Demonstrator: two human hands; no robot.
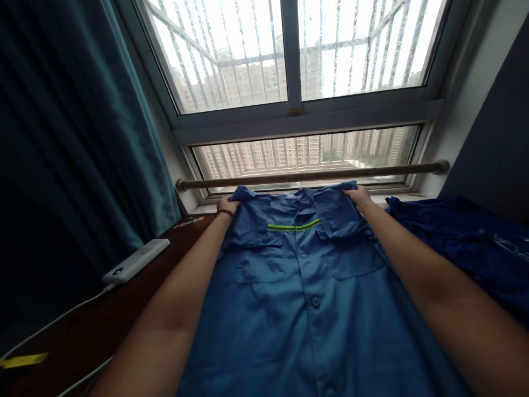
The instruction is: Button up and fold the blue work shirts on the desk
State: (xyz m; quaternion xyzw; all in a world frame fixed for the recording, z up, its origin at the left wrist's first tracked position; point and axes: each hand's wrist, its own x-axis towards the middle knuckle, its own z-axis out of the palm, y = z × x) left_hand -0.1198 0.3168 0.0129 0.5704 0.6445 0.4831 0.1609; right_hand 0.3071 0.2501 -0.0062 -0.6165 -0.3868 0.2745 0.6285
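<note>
A blue button-up work shirt lies stretched out in front of me, its collar end toward the window. It has two chest pockets, a button placket down the middle and a yellow-green stripe across the upper chest. My left hand grips the shirt's far left corner, near the shoulder; a dark beaded bracelet circles that wrist. At the far right corner my right hand pinches the fabric. The upper part of the shirt is folded over between both hands. The shirt's near end runs out of view.
A white power strip with a cable lies on the dark reddish-brown surface at left. A yellow strip is at lower left. Darker blue fabric lies at right. Beyond are a horizontal rail, the window and a blue curtain.
</note>
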